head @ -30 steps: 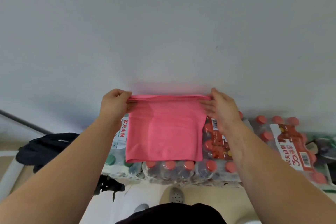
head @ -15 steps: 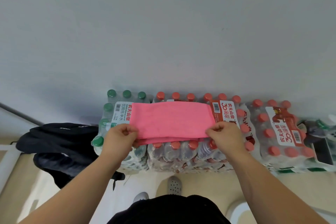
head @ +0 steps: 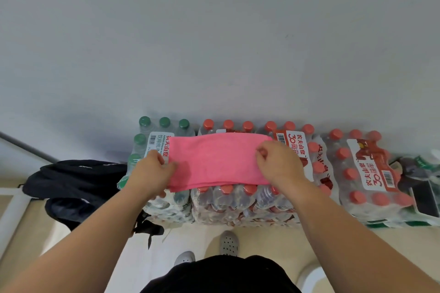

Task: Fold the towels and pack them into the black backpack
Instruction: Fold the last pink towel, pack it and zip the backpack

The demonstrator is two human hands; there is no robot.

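Note:
A pink towel [head: 214, 162], folded into a wide band, lies flat on top of shrink-wrapped packs of water bottles [head: 240, 202]. My left hand [head: 152, 173] pinches its left edge, thumb and fingers closed on the cloth. At the right end my right hand [head: 279, 165] rests on the towel with its fingers curled into the top layer. The black backpack [head: 71, 181] lies slumped on the floor left of the packs, and I cannot see its opening.
A green-capped bottle pack [head: 142, 140] stands at the left and red-capped packs [head: 362, 169] run to the right, all against a plain grey wall [head: 214, 43]. My grey shoes [head: 228, 242] are on the pale floor below. Dark clutter [head: 419, 173] sits at the far right.
The towel hung in the air from both hands, then came down onto the bottle packs, folded over. Both hands have since slid forward onto its two ends.

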